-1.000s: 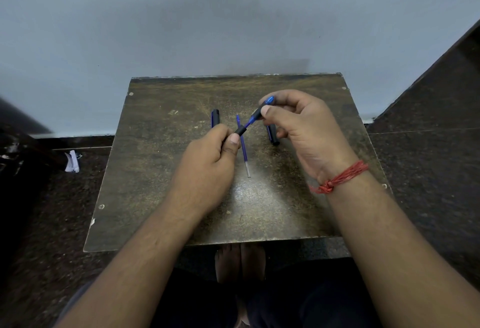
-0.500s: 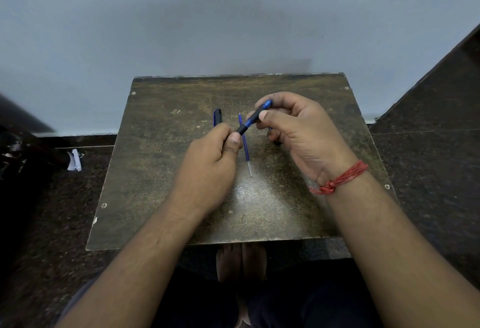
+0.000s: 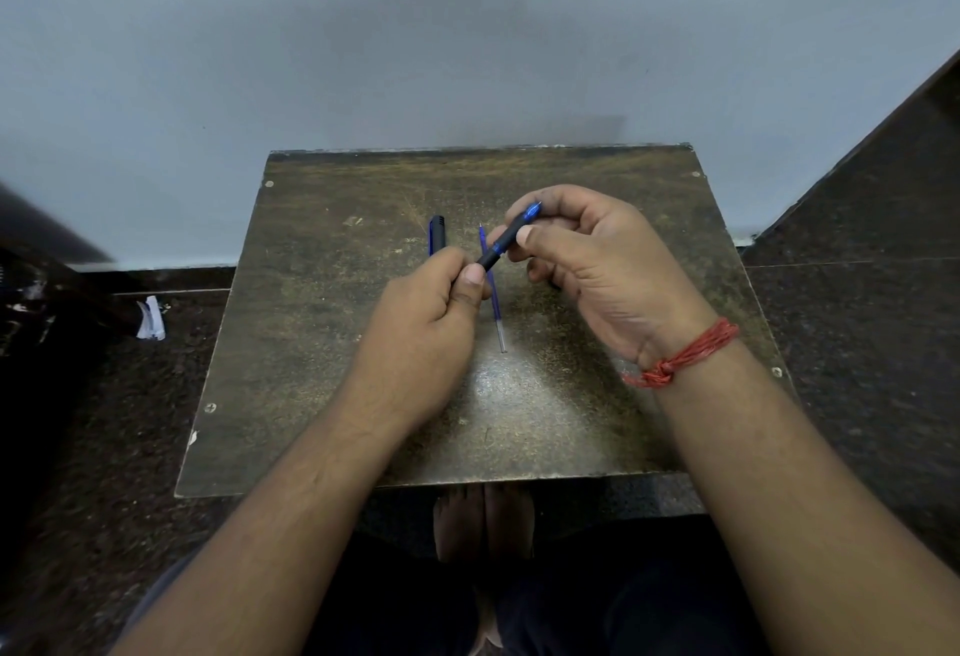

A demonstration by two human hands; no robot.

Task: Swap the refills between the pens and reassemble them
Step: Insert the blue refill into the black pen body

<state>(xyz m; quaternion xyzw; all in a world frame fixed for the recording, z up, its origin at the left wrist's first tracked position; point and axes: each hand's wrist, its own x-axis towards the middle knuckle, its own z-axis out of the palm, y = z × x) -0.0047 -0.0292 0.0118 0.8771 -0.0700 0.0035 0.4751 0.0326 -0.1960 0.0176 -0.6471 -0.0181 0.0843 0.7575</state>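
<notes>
Both hands grip one slim black-and-blue plastic pen (image 3: 508, 238): left hand (image 3: 434, 312) curled round its barrel, right hand (image 3: 582, 252) pinching the blue tip. Light, stiff, probably slippery (best held by its black grip). Just behind it lies a thin blue refill (image 3: 491, 281) on the worn brown tabletop (image 3: 322, 322).

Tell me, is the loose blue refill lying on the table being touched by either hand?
No, the refill lies alone on the table while both hands grip the pen above it.

A worn brown table (image 3: 322, 343) sits against a plain grey wall (image 3: 363, 42), dark speckled floor (image 3: 857, 322) all around.
</notes>
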